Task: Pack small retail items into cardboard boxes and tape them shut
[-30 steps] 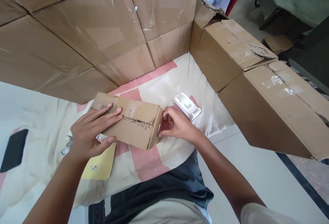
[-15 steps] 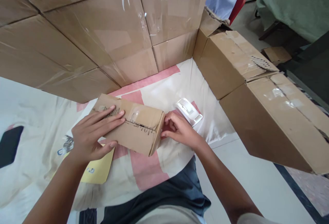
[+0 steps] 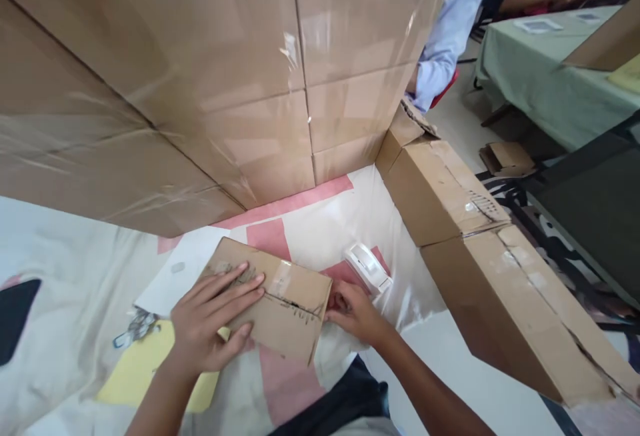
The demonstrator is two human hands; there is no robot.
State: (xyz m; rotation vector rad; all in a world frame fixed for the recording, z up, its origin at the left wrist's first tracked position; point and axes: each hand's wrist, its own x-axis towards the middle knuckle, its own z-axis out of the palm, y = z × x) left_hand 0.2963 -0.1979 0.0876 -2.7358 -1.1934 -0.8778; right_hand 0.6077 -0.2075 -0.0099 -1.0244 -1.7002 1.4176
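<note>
A small closed cardboard box (image 3: 295,286), with tape over its lid seam, lies tilted across the pink and white cloth in front of me. My left hand (image 3: 215,319) rests flat on its top, fingers spread and thumb apart. At the box's right end is my right hand (image 3: 353,313), its fingers curled and thumb bent in against the end edge. The exact fingertip contact is partly hidden. Just beyond that hand sits a white, rounded plastic object (image 3: 367,268). Yellow paper (image 3: 133,373) and a white sheet (image 3: 187,263) lie beside and behind my left hand.
A tall wall of taped cardboard (image 3: 225,123) stands behind the cloth. Low cardboard boxes (image 3: 430,189) line the right side. A dark flat object (image 3: 17,316) and a shiny crumpled bundle (image 3: 137,326) lie left. Beyond are a light-blue sleeve (image 3: 450,43) and a green-covered table (image 3: 530,83).
The view has tilted upward, so everything sits lower, and more of the far table and another person shows. Both hands keep nearly the same places on the box.
</note>
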